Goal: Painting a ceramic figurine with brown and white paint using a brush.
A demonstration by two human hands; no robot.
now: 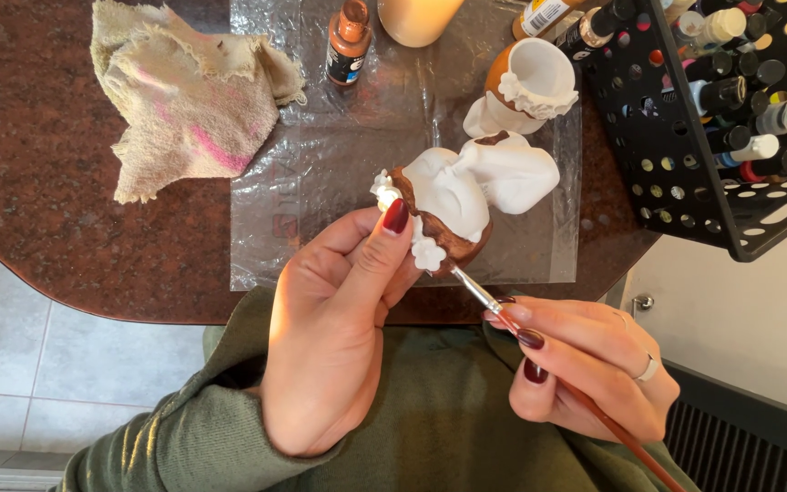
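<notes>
- Head view: left hand (339,337) closes fingers around a white ceramic figurine (453,196), half painted brown, above plastic sheet (321,164)
- Right hand (585,364) pinches a thin paintbrush (503,314) (tip at figurine's underside)
- Figurine looks rigid, breakable, wet-painted; best gripped by unpainted white areas

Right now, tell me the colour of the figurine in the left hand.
The figurine is white, partly painted brown, seen in the head view.

2 ceramic figurines (466,196), 1 brush (539,355), 1 rag (184,100), 1 plastic sheet (321,182), 1 black basket (685,182), approx. 3 loose paint bottles (350,41).
</notes>
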